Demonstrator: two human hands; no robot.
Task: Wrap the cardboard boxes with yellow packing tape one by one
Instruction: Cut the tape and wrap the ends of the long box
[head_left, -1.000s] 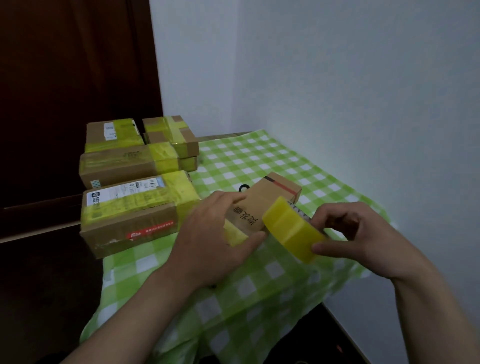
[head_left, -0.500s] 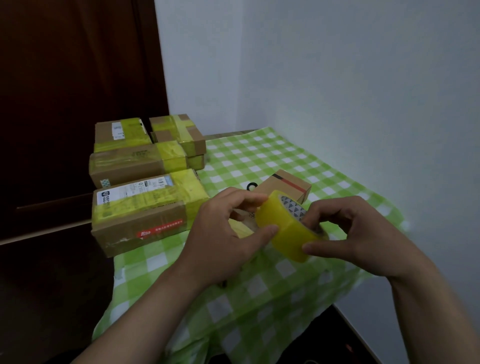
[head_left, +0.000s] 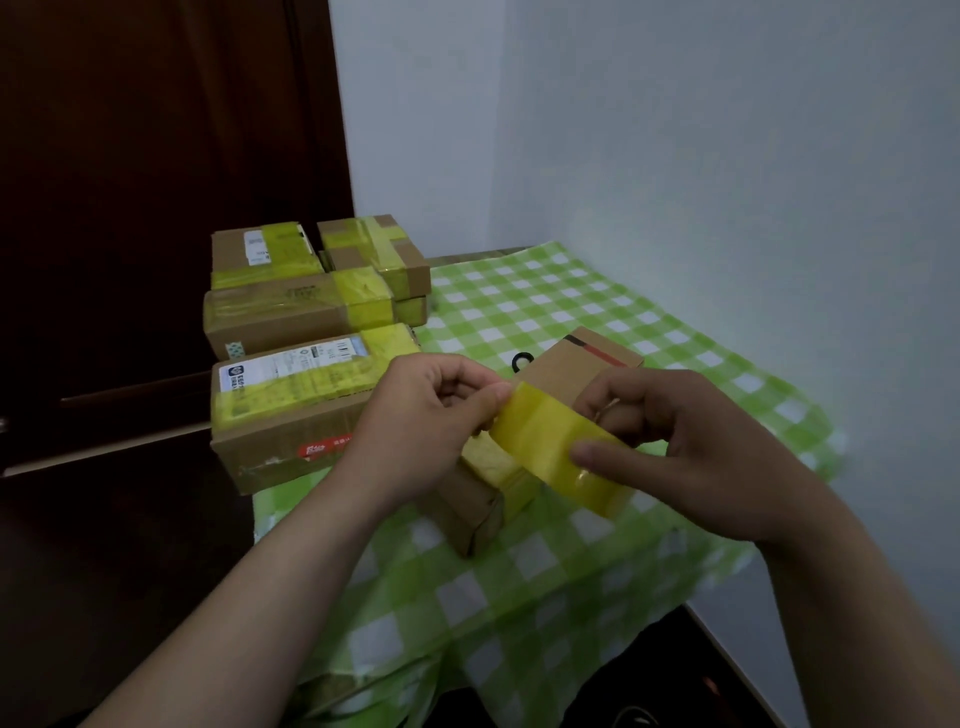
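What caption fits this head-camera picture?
Left hand pinches the end of a yellow packing tape roll held by the right hand, over a brown cardboard box on a green checked tablecloth.

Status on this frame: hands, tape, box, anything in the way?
Left hand pinches edge of tape roll; right hand grips it. Small box beneath, one yellow band on. Nothing blocking.
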